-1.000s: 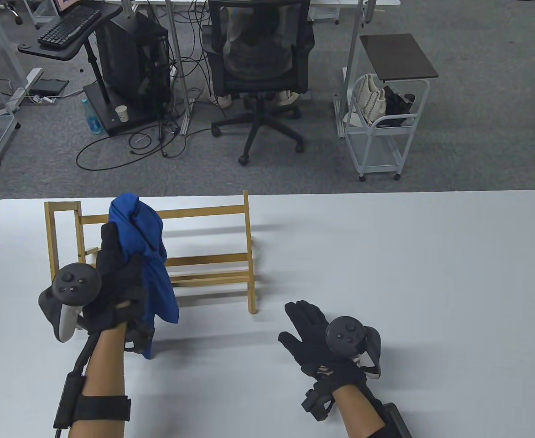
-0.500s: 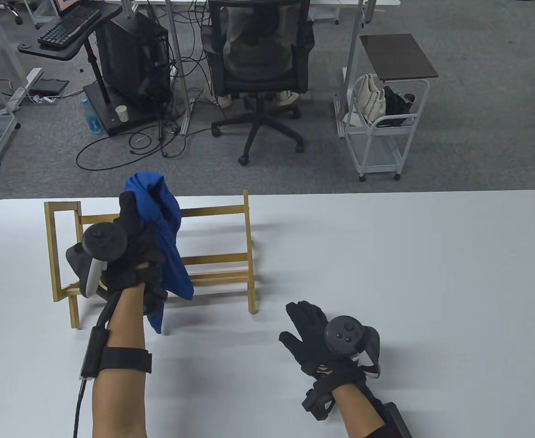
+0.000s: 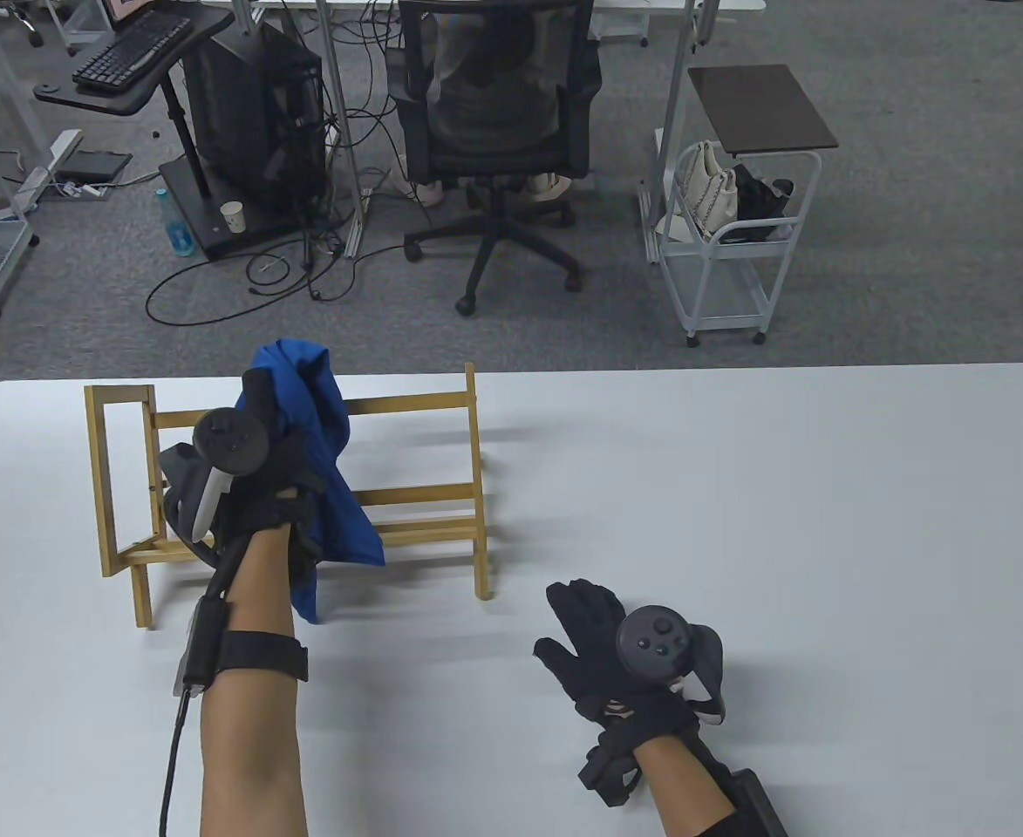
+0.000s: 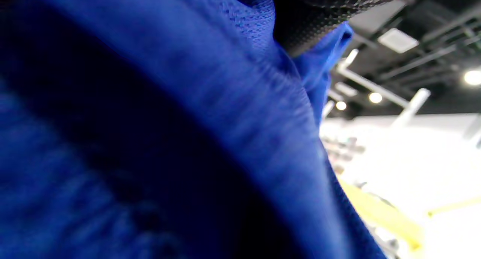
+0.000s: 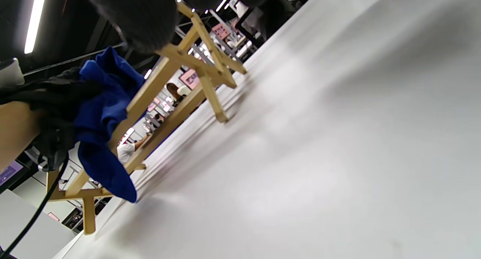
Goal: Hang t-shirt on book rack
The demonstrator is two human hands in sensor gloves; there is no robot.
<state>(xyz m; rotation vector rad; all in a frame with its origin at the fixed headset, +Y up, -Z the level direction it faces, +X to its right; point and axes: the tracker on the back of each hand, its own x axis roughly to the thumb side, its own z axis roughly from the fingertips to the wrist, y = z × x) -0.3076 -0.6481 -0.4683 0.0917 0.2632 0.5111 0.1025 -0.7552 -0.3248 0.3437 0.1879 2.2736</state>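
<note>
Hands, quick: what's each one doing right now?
Left hand: grips the blue t-shirt above the rack.
Right hand: open, holding nothing.

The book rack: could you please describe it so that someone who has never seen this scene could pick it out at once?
Start at the white table and look to its far left part. There stands a light wooden book rack of slim horizontal rails between upright end frames. It is the only wooden thing on the table, and the left hand holds a blue t-shirt just over it.
</note>
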